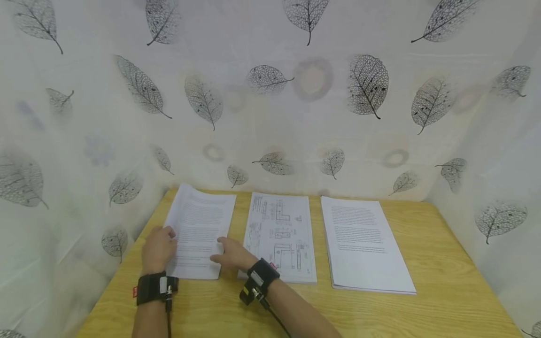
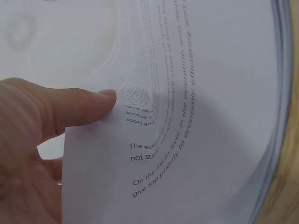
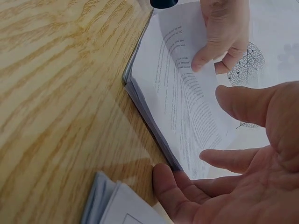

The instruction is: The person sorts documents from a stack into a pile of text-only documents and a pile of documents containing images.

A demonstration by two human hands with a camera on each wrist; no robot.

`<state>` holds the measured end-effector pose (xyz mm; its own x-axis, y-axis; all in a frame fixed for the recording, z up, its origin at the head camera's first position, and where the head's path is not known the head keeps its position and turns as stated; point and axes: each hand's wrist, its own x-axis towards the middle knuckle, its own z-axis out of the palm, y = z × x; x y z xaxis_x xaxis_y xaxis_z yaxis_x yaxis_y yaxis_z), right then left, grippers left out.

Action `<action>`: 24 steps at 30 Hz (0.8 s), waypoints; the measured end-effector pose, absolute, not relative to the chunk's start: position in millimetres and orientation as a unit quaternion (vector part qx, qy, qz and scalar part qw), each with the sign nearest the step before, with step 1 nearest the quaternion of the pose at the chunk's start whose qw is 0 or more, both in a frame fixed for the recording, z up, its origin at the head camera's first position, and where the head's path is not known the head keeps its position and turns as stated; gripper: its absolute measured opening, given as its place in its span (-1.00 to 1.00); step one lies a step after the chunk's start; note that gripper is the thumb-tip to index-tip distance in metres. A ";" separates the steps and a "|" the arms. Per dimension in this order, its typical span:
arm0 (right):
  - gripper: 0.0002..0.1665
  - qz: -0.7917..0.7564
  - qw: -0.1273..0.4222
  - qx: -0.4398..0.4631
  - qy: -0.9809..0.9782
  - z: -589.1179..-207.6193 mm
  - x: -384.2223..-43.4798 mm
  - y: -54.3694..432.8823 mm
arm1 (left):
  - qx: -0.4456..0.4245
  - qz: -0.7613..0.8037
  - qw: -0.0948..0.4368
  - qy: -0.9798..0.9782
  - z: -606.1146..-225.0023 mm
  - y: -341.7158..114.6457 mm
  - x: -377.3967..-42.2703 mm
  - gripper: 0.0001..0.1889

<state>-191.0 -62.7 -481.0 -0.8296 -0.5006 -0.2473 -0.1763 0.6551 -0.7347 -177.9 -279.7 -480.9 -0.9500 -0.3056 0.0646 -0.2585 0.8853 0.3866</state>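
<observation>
Matt white paper stack (image 1: 197, 234) — grained wood table (image 1: 439, 263).

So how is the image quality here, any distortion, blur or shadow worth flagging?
Head view: even soft light, sharp, with wide-angle bending at the edges. Left wrist view: strong fisheye curves the text on the lifted sheet, and the thumb is soft. Right wrist view: the right hand is close and blurred; the table looks dimmer.

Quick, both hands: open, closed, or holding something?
Left hand: pinches the top sheet of the left paper stack.
Right hand: open, fingers resting at that stack's right edge.
</observation>
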 end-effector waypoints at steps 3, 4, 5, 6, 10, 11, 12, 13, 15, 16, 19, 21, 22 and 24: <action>-0.32 -0.365 0.219 -0.199 0.883 -481.6 -191.7 -62.1 | 0.129 -0.196 0.074 -0.969 -478.3 -275.8 -179.6 -0.85; -0.32 -0.364 0.218 -0.201 0.883 -481.7 -191.9 -62.1 | 0.125 -0.197 0.077 -0.969 -477.8 -274.7 -180.5 -0.84; -0.33 -0.364 0.218 -0.203 0.883 -481.8 -192.0 -62.1 | 0.122 -0.197 0.080 -0.969 -477.3 -273.7 -181.1 -0.83; -0.33 -0.363 0.218 -0.204 0.883 -482.2 -192.0 -62.1 | 0.123 -0.199 0.083 -0.969 -476.7 -272.7 -181.8 -0.79; -0.34 -0.359 0.218 -0.206 0.884 -483.3 -192.3 -62.3 | 0.149 -0.223 0.097 -0.958 -473.7 -268.9 -182.3 -0.51; -0.34 -0.357 0.218 -0.207 0.884 -483.4 -192.6 -62.2 | 0.159 -0.225 0.098 -0.956 -473.2 -268.3 -182.2 -0.48; -0.34 -0.356 0.218 -0.206 0.885 -483.5 -192.8 -61.9 | 0.166 -0.224 0.100 -0.955 -472.9 -267.9 -181.9 -0.49; -0.34 -0.356 0.219 -0.205 0.885 -483.5 -192.7 -61.6 | 0.172 -0.220 0.100 -0.955 -473.1 -268.0 -181.6 -0.51; -0.34 -0.356 0.220 -0.203 0.885 -483.6 -193.1 -60.8 | 0.177 -0.209 0.097 -0.957 -473.7 -268.9 -180.6 -0.57; -0.34 -0.359 0.221 -0.202 0.884 -483.6 -193.2 -60.5 | 0.177 -0.201 0.098 -0.958 -474.4 -270.0 -180.0 -0.61; -0.33 -0.376 0.224 -0.191 0.879 -486.0 -194.0 -58.8 | 0.174 -0.192 0.103 -0.960 -476.0 -274.2 -179.4 -0.66; -0.31 -0.399 0.224 -0.183 0.870 -489.0 -196.0 -57.6 | 0.169 -0.194 0.113 -0.960 -475.6 -277.4 -179.3 -0.68; -0.29 -0.414 0.226 -0.177 0.864 -490.5 -196.9 -56.6 | 0.163 -0.195 0.124 -0.959 -475.6 -279.4 -179.5 -0.69; -0.23 -0.445 0.229 -0.165 0.850 -493.6 -198.8 -54.7 | 0.142 -0.201 0.147 -0.958 -474.2 -283.2 -179.3 -0.68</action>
